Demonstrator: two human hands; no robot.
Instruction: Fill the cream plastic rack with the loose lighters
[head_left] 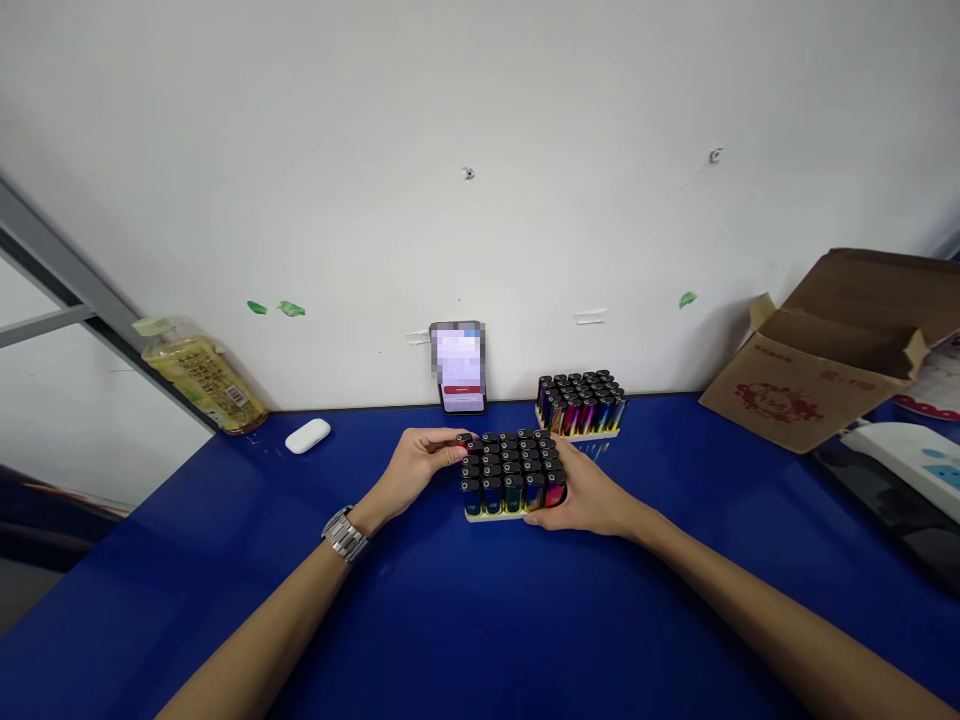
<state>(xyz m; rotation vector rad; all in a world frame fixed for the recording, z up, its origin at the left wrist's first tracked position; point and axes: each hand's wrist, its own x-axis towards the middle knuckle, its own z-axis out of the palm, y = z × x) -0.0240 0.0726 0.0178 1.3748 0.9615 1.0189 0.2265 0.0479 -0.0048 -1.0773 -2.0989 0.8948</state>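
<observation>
A tray of lighters [512,475] with black tops and colourful bodies stands upright in rows on the blue table, between my hands. My left hand [411,468] pinches a red lighter [463,441] at the tray's back left corner. Around the tray's right side wraps my right hand [589,490], its thumb at the front right corner and its other fingers hidden behind the lighters. A second tray of lighters [580,405] stands behind and to the right, near the wall, untouched.
A phone [460,368] leans on the wall. At the left are a white case [307,435] and a tilted yellow bottle [201,378]. An open cardboard box [806,375] and a white-and-black device [911,465] lie at the right of the blue table [480,620].
</observation>
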